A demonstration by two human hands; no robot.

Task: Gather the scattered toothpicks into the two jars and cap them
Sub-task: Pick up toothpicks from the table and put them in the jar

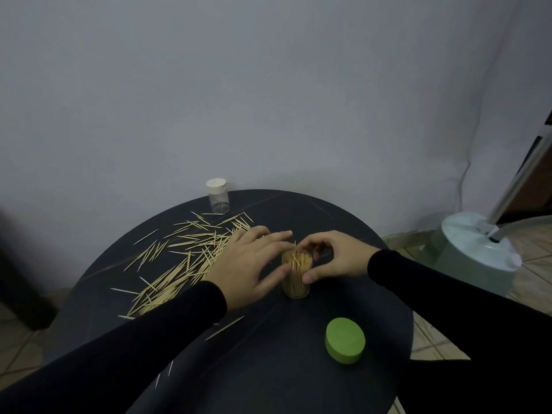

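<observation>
Toothpicks (191, 258) scattered behind left hand (248, 264), its fingers spread, touching the packed open jar (296, 274); right hand (334, 258) curls round it; green cap (345, 340) nearer; white-capped jar (219, 196) beyond fingertips.

On the desk (298, 213), scattered toothpicks (191, 258) lie left of the filled jar (296, 276); capped jar (218, 196) behind, loose lid (345, 341) before.
</observation>
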